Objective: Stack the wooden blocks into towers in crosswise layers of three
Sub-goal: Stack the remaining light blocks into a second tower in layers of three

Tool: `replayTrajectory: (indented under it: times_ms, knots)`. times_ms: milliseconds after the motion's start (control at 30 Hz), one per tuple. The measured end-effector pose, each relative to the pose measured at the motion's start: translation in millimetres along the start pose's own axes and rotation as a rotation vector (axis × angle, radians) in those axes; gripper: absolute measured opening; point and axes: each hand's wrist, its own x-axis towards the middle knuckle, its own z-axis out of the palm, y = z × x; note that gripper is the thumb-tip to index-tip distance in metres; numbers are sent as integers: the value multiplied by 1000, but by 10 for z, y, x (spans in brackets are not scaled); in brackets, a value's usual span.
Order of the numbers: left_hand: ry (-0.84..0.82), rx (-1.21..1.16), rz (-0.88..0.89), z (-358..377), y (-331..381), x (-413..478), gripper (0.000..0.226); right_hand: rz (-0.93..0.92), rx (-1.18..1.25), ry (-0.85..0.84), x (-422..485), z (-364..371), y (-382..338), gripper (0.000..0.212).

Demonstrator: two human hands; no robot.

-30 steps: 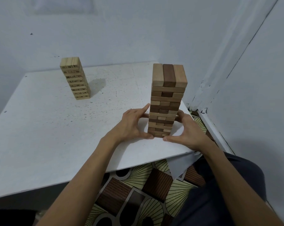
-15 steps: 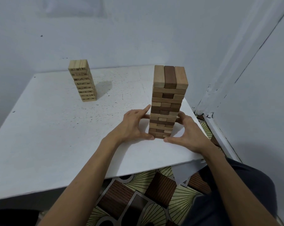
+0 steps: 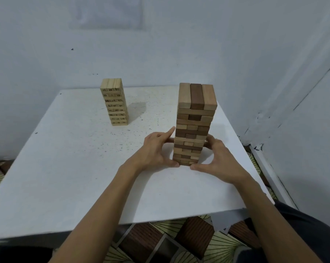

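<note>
A tall tower of light and dark wooden blocks (image 3: 195,122) stands on the white table (image 3: 80,168), right of the middle, its top layer showing three blocks side by side. My left hand (image 3: 156,150) presses straight fingers against the tower's lower left side, thumb at the base. My right hand (image 3: 217,160) mirrors it on the lower right side, thumb tip at the front base corner. A smaller pale tower of numbered blocks (image 3: 114,102) stands at the back left, well away from both hands.
The table sits in a corner, with a wall (image 3: 160,44) behind it and another wall (image 3: 302,120) close on the right. Its near edge (image 3: 179,218) ends above a patterned floor (image 3: 169,243). My dark-clothed knee (image 3: 308,234) is at the lower right.
Both hands stay at the base of the tall tower. Only the camera view has shifted, so both towers sit further right in the picture.
</note>
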Motion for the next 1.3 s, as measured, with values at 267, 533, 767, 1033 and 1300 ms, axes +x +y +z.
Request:
replayTrajectory:
  times_ms: [267,533,767,1033,1300]
  knots:
    - [10,-36,-95,-179,-172,-9,106,-34,0,-37,283,90,-114,104]
    - [25,-32,-166,-328,-291,52,95,-43,15,-66,613,188,-216,106]
    - [14,-79,-171,-407,-398,191,95,-55,21,-85,885,227,-241,106]
    - [26,-170,-160,-462,-500,330,97,-73,-2,-98,1144,221,-266,105]
    - [61,-192,-187,-519,-535,472,97,-88,-18,-131,1400,198,-259,106]
